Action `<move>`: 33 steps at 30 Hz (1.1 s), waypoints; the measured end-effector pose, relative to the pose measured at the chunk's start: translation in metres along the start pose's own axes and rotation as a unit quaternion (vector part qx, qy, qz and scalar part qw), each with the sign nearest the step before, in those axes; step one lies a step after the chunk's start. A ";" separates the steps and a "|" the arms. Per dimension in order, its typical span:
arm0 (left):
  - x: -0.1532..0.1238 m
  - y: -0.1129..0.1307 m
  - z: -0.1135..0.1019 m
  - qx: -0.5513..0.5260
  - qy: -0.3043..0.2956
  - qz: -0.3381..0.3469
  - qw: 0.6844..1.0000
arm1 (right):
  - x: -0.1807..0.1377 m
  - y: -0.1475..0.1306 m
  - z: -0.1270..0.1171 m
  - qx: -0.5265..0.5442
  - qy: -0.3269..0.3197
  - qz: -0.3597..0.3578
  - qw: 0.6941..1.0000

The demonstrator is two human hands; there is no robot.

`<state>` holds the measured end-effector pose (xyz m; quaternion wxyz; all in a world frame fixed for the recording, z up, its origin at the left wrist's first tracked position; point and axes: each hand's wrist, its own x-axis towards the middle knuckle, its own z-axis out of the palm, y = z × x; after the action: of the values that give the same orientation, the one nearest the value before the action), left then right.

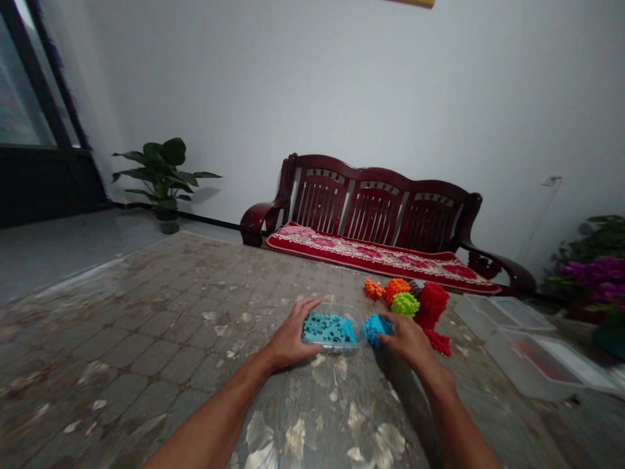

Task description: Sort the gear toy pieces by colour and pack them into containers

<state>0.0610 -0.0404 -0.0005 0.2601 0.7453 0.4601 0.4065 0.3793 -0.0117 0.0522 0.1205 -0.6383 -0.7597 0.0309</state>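
To the far left of the clear tub (pixel 336 347), a potted plant (pixel 163 176) stands on the floor by a dark window (pixel 24 98). The tub sits on a bench (pixel 170 326) covered with a worn, stone-patterned cloth, and it holds a layer of blue toy pieces (pixel 327 327). Behind the tub, against the white wall, is a dark wooden sofa (pixel 371 208) with a red flowered mat (pixel 371 254) on its seat.

Just right of the tub and a little behind it are heaps of interlocking pieces: orange clumps (pixel 396 286), a green clump (pixel 405 303), a small grey clump (pixel 416 286) and a tall red pile (pixel 432 305). These crowd the tub's right side. Further right are two empty clear bins (pixel 508 312), then purple flowers (pixel 603 273).

The left hand (pixel 291 339) lies against the tub's left end. Its grip is loose and wide, with the fingers spread along the rim and the thumb at the front wall. The right hand (pixel 410 339) is just right of the tub. Its grip is narrow, with the fingers curled onto a blue clump (pixel 377 326) that touches the tub's right wall.

The right hand covers part of the blue clump. The red pile hides most of the grey clump. Individual piece shapes are too small to make out, and both forearms are cut off at the lower edge.
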 end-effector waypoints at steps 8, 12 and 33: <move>0.000 -0.001 0.000 -0.006 0.003 -0.001 1.000 | 0.004 0.001 -0.005 0.085 0.062 -0.031 0.994; -0.001 -0.003 0.001 -0.007 0.002 -0.001 1.000 | 0.006 -0.005 -0.007 0.103 0.065 -0.035 0.992; 0.000 -0.002 0.001 -0.012 -0.005 -0.001 1.000 | 0.009 -0.042 0.010 0.257 -0.022 -0.083 0.963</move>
<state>0.0610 -0.0400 -0.0025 0.2717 0.7439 0.4542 0.4081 0.3356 -0.0093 0.0525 0.2660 -0.5197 -0.7789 0.2290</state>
